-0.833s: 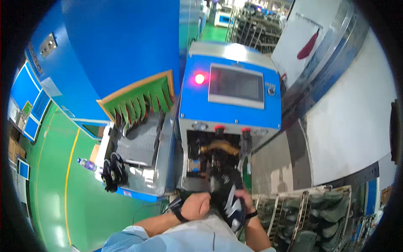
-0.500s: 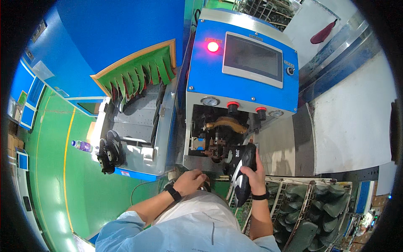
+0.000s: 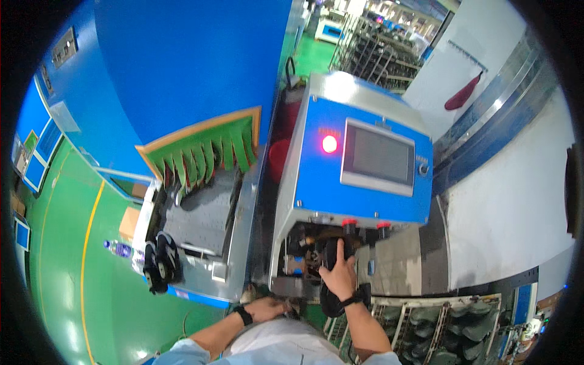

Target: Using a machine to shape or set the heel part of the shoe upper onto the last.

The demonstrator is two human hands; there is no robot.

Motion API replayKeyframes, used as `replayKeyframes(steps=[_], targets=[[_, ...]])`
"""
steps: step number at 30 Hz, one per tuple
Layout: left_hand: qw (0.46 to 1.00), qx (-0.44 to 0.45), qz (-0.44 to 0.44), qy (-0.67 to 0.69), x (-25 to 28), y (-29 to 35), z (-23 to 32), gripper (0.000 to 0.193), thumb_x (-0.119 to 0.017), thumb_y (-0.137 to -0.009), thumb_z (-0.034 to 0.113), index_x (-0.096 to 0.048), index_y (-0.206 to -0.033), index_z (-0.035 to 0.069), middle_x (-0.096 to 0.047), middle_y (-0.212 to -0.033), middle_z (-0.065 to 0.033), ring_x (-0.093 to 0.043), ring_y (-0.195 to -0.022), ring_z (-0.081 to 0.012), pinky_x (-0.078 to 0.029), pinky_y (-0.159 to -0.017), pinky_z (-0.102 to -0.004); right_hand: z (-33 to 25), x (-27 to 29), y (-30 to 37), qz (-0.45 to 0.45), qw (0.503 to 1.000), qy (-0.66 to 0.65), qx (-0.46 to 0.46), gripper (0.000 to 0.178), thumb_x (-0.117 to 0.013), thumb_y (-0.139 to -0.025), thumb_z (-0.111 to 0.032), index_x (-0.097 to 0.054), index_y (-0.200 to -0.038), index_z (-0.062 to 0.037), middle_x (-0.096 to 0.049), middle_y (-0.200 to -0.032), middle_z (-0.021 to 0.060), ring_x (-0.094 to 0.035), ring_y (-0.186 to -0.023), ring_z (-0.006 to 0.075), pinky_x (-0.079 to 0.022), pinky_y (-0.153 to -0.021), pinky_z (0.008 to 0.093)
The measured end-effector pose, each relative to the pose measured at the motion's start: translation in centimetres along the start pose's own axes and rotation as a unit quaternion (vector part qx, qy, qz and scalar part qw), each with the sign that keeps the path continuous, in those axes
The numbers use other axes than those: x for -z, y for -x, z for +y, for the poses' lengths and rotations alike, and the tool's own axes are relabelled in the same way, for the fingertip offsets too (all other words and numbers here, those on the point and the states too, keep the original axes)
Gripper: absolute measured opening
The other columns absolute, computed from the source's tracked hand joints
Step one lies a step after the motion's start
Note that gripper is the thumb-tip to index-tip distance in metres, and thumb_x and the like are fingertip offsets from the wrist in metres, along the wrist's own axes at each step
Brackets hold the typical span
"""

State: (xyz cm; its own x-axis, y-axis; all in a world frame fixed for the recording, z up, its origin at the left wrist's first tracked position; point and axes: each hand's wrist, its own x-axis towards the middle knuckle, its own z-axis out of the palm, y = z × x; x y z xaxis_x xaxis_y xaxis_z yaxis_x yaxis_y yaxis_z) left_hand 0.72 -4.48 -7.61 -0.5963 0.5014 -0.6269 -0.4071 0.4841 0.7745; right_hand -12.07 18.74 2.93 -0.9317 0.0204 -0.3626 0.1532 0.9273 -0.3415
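Observation:
My right hand (image 3: 340, 278) is closed on a black sports shoe (image 3: 331, 304), its index finger stretched along the shoe. The shoe's far end is inside the front opening of a blue and silver machine (image 3: 307, 164), among dark metal parts. Whether it touches the clamp there is hidden. Close to my waist, my left hand (image 3: 266, 309) has its fingers curled together; what they hold, if anything, is hidden. A red lamp (image 3: 329, 144) glows on the machine's panel beside a dark screen (image 3: 378, 159).
Left of the machine, a conveyor (image 3: 198, 225) runs under a green strip curtain (image 3: 201, 155). A pair of black and white shoes (image 3: 161, 261) sits at its near corner, by a bottle (image 3: 118, 248). A rack of dark shoe-shaped pieces (image 3: 450, 331) stands at lower right.
My right hand has carried the shoe forward and left into the machine's opening. My left hand stays near my waist. The view has tilted up, so the machine appears lower.

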Motion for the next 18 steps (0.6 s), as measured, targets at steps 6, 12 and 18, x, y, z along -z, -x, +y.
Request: replayKeyframes(steps=[6, 12, 18], targets=[[0.986, -0.013, -0.159, 0.043, -0.3, -4.3, -6.2, 0.076, -0.040, -0.097, 0.067, -0.057, -0.139, 0.006, -0.053, -0.143, -0.0201, -0.049, -0.134, -0.0320, -0.033, -0.114, -0.0359, 0.3, -2.3, -0.5, 0.105, 0.994, -0.004, 0.010, 0.101, -0.073, -0.082, -0.038, -0.011, -0.160, -0.0222, -0.033, -0.137, 0.0460, -0.062, -0.087, 0.0525, -0.054, -0.070, 0.0533], [0.969, 0.049, -0.167, 0.178, 1.3, -3.2, -4.6, 0.056, -0.053, -0.100, 0.048, -0.057, -0.137, 0.006, -0.059, -0.138, -0.0076, -0.053, -0.128, -0.0214, -0.042, -0.107, -0.0334, 3.2, -7.2, -1.1, 0.273, 0.960, 0.004, 0.068, 0.101, -0.073, -0.083, -0.042, -0.011, -0.161, -0.0234, -0.024, -0.142, 0.0502, -0.061, -0.103, 0.0553, -0.055, -0.070, 0.0564], [0.956, 0.016, 0.040, 0.289, 0.2, -1.8, 1.3, 0.044, -0.054, -0.099, 0.041, -0.067, -0.120, 0.004, -0.071, -0.096, -0.0163, -0.066, -0.085, -0.0280, -0.054, -0.074, -0.0447, 2.7, -6.9, 1.4, 0.275, 0.955, -0.105, 0.045, 0.101, -0.075, -0.082, -0.039, -0.015, -0.160, -0.0203, -0.027, -0.141, 0.0478, -0.061, -0.099, 0.0552, -0.052, -0.076, 0.0598]])
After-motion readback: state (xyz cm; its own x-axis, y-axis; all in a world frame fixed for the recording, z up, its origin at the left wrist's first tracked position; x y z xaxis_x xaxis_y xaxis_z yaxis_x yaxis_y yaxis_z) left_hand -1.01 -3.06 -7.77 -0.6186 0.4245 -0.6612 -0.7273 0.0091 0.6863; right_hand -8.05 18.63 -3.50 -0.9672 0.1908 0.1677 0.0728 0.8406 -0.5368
